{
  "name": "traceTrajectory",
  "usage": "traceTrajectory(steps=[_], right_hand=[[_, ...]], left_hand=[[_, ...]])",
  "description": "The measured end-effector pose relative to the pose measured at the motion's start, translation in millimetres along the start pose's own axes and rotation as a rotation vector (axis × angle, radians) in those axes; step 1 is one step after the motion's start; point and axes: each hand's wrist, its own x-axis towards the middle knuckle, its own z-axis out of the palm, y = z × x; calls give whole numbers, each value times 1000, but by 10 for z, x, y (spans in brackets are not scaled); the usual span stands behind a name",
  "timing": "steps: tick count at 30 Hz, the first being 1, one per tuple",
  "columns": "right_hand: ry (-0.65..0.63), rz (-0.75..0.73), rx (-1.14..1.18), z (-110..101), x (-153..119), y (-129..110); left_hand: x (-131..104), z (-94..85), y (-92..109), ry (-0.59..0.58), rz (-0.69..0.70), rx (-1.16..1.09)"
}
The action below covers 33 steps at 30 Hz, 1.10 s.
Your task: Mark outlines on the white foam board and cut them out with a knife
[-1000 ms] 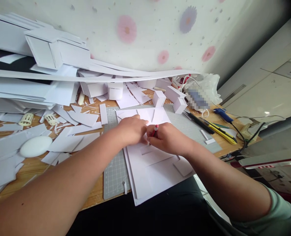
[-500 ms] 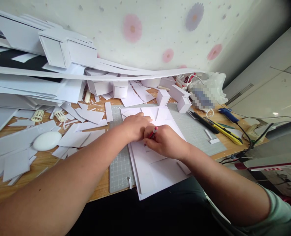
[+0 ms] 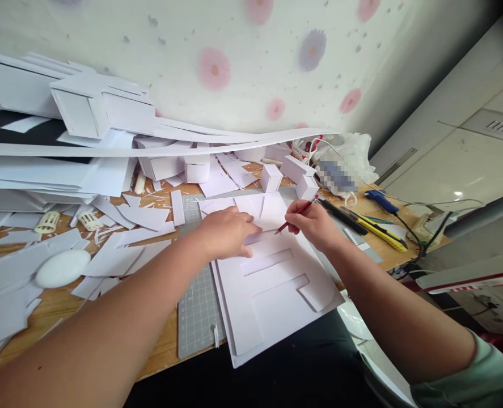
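Small white boxes [image 3: 289,173] crowd the mat's [image 3: 198,306] far edge; near strip bare.

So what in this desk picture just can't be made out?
- Blurred patch, head view: pixelated, so what it covers is unreadable.
- White sheet: partly under the left hand; any pencil marks are too faint.
- Pencil tip in the right hand: too small to tell if it touches.
- Paper pile: cut off by the left edge.
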Motion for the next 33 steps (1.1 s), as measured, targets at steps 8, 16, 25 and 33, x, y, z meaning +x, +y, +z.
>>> traceTrajectory(steps=[8, 16, 25, 33], right_hand=[[-246, -22, 68, 263, -2, -166], [-361, -71, -19, 478, 45, -209], [-374, -102, -90, 501, 74, -288], [-329, -16, -183, 252, 111, -245]], left_hand=[[-67, -77, -60, -60, -14, -105], [-63, -59, -101, -84, -104, -230], [-52, -55, -106, -88, -112, -261], [-59, -84, -73, -122, -151, -205]])
